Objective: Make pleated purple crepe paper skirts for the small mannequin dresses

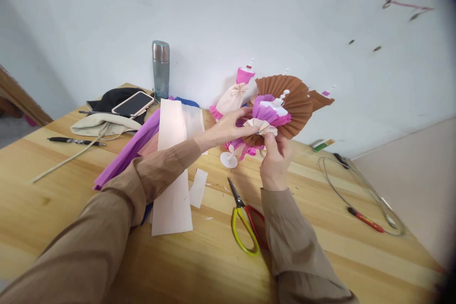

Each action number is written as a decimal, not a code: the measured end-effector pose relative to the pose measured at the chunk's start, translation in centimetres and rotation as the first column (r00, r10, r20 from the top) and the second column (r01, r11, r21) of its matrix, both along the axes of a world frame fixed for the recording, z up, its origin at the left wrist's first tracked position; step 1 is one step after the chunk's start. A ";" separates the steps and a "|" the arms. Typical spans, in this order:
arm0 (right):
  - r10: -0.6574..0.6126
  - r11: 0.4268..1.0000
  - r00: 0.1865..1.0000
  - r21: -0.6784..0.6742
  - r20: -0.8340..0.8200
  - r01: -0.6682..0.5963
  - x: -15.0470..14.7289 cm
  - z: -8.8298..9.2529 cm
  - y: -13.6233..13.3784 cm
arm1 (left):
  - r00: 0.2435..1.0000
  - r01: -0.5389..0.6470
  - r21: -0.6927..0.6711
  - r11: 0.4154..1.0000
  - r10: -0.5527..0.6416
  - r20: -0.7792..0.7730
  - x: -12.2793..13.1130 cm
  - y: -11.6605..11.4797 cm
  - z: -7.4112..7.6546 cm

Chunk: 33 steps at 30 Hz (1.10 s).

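Observation:
My left hand (230, 128) and my right hand (276, 161) are both closed on a small cream pleated paper fan (261, 126), at its left side and lower right edge. The fan lies against a small white mannequin dressed in purple crepe paper (269, 113). Behind it spreads a large brown pleated paper fan (297, 104). A second mannequin in a pink top and cream skirt (230, 97) stands to the left by the wall. Below my hands a round white base (228, 160) shows. Part of the purple piece is hidden by my fingers.
Scissors with yellow and red handles (245, 225) lie just left of my right sleeve. Cream paper strips (173, 199) and purple crepe paper (130, 149) lie under my left arm. A flask (161, 71), phone (133, 103) and pen (76, 141) are left; a red-handled tool with cable (366, 221) is right.

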State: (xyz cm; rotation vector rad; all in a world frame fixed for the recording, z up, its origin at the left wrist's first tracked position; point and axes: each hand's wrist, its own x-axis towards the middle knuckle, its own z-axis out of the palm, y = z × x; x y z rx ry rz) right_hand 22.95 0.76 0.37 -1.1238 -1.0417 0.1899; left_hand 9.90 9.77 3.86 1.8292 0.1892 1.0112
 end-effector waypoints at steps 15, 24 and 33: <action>-0.001 1.000 1.000 -0.007 0.029 0.001 -0.4 0.3 0.4 | 0.996 -0.076 -0.024 0.997 0.074 -0.055 0.4 0.1 -0.4; -0.016 1.000 0.998 -0.006 0.054 0.017 -0.6 0.4 0.5 | 0.993 -0.115 -0.046 0.992 0.113 -0.043 0.6 0.1 -0.5; 0.052 0.998 0.992 0.019 0.116 -0.054 -0.3 -0.1 0.0 | 0.989 -0.134 -0.047 0.990 0.131 -0.067 0.0 -0.5 0.1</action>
